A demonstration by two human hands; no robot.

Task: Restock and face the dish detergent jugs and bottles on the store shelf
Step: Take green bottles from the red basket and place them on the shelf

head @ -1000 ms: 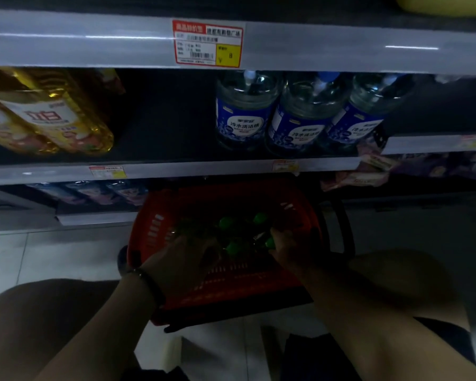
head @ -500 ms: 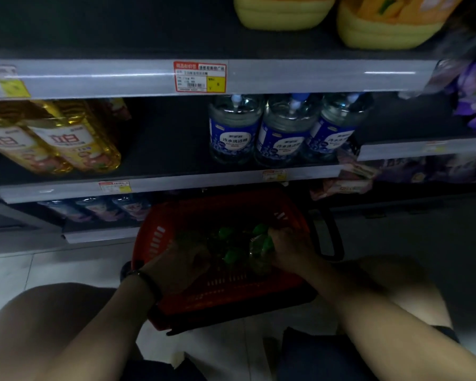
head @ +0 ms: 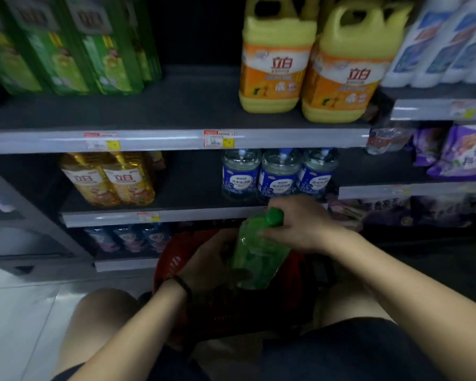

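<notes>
Right hand [head: 297,226] fingers wrapped round green bottle [head: 256,254] near cap, above red basket [head: 171,265] at 6 o'clock. Left hand [head: 212,268] cupped underneath. Slippery; could drop or bump blue bottles [head: 278,174] at 12.

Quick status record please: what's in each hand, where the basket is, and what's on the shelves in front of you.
right hand: gripping the green bottle near its cap
left hand: supporting the bottle's lower body
bottle position: lifted above the red basket, tilted, not yet on a shelf
basket: on the floor in front of the shelves, between the knees
upper shelf: green boxes left, two yellow jugs right, gap between
middle shelf: amber bottles left, three blue-label bottles right, gap between
</notes>
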